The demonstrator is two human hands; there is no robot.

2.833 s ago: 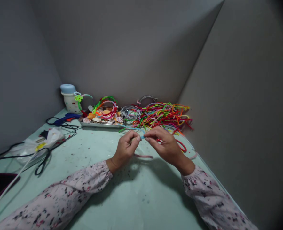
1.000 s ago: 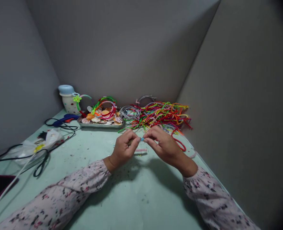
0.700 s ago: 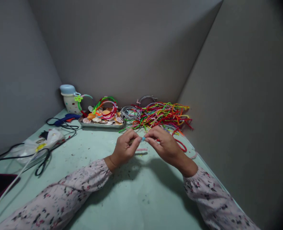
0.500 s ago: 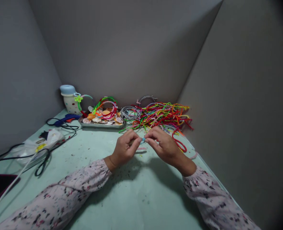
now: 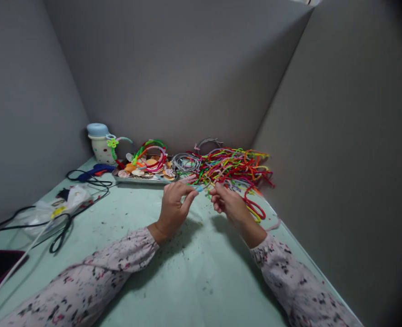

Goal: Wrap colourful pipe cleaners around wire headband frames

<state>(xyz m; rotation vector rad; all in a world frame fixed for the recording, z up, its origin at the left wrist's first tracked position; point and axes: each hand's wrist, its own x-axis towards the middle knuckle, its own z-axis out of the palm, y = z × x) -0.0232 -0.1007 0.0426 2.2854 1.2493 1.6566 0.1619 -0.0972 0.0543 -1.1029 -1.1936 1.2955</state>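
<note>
Between thumb and fingers, my left hand (image 5: 176, 206) pinches a small light-blue piece (image 5: 198, 189), which looks like pipe cleaner. My right hand (image 5: 230, 206) is a little to the right, fingers curled and closed near a thin yellowish strand; whether it holds that strand is too small to tell. Just beyond both hands lies a tangled pile of colourful pipe cleaners (image 5: 235, 165). A coil of grey wire (image 5: 186, 162) sits at the pile's left side.
A metal tray (image 5: 142, 181) of shells and colourful rings stands at the back. Left of it are a lidded cup (image 5: 100, 144), a blue glue gun (image 5: 93, 171), black cables (image 5: 101, 181) and a plastic bag (image 5: 37, 215). Grey partitions enclose the green table (image 5: 201, 272).
My hands have moved apart and slightly away from me. The blue piece stays with my left hand, while my right hand has let it go.
</note>
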